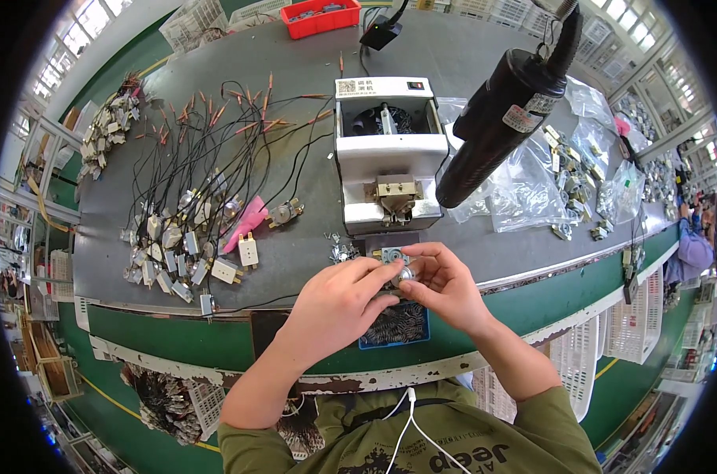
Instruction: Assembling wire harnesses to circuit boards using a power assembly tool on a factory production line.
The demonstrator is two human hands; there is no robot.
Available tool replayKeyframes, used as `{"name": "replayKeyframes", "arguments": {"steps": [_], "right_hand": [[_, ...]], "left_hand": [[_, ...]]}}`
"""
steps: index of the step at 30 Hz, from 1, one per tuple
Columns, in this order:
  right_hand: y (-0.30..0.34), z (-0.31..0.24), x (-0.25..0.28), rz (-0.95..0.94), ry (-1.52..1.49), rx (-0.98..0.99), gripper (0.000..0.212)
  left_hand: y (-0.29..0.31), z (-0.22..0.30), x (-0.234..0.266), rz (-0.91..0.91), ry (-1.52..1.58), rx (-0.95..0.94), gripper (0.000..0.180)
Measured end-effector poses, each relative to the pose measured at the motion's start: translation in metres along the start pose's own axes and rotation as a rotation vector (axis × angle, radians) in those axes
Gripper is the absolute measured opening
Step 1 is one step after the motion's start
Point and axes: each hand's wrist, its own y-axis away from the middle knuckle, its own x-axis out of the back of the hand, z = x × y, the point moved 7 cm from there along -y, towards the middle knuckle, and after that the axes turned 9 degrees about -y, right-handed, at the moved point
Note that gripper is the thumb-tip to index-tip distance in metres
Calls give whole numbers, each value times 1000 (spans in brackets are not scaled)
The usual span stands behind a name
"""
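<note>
Just in front of a white machine [362, 178], my two hands meet over the near edge of the table. My left hand [339, 296] comes in from the lower left, its fingers closed on a small silvery metal part [407, 274] with a round face. On the other side of that part, my right hand [445, 284] pinches it between thumb and fingers. A small block with a round metal piece [393, 254] shows just past my left fingertips; whether it is joined to the held part I cannot tell. Below my hands is a blue tray [364, 344] of small dark metal pieces.
A black cylindrical tool [501, 118] hangs right of the machine. Small boxy components with black wires [169, 253] are heaped at left, near a pink strip [246, 224]. Plastic bags [524, 197] and metal parts [576, 186] lie at right. A red bin [319, 20] stands far back.
</note>
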Motion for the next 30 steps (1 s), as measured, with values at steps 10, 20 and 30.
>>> {"name": "replayKeyframes", "arguments": {"steps": [10,20,30], "right_hand": [[15,-89,12,231,674,589,37],[-43,-168,-7,265,445,741,74],[-26,-173,-31,-47,202,878,102]], "left_hand": [[-9,-16,10,25,-39,49,38],[-23,-26,-20,-81,-44,125,31],[-22,-27,-29,-142,-111,126,30]]}}
